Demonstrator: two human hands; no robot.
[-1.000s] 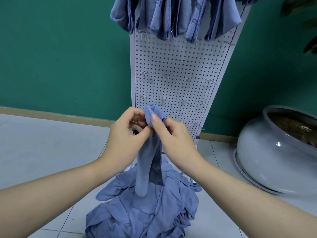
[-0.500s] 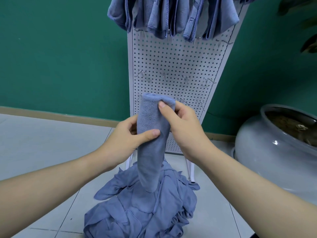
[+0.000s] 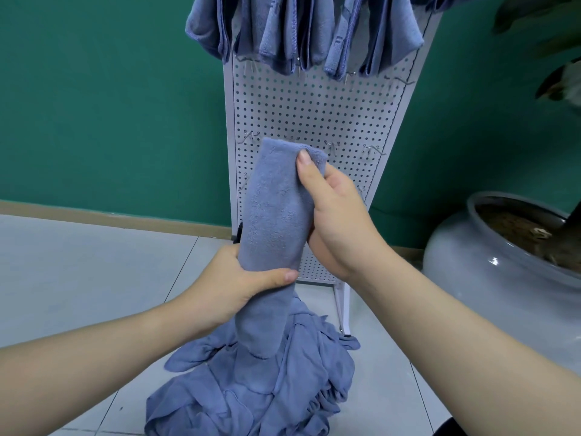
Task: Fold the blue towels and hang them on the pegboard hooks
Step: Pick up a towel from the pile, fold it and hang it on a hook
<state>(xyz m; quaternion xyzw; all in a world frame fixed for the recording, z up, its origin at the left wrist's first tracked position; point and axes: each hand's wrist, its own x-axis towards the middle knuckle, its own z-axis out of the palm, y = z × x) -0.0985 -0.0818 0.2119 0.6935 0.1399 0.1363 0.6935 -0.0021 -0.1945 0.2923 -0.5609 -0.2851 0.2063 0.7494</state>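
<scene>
A person's two hands hold one blue towel (image 3: 276, 215) upright in front of a white pegboard (image 3: 314, 111). The right hand (image 3: 339, 221) grips the towel's upper part, thumb pressed near the folded top edge, fingers curled behind. The left hand (image 3: 239, 278) wraps around it lower down, thumb across the front. Half a second ago the left hand sat higher, just under the right; it has since slid down the towel, and the towel has risen so its top now reaches the middle row of hooks (image 3: 372, 150). A second ago the towel was only a thin bunched strip pinched between both hands; now it hangs as a smooth, long folded band, its tail dangling just above a heap of loose towels (image 3: 261, 391) on the tiled floor (image 3: 78, 278). This suggests the fold is nearly finished and hanging comes next. Folded towels (image 3: 301, 29) already hang across the top of the pegboard. A large grey pot (image 3: 490, 272) stands at the right.
</scene>
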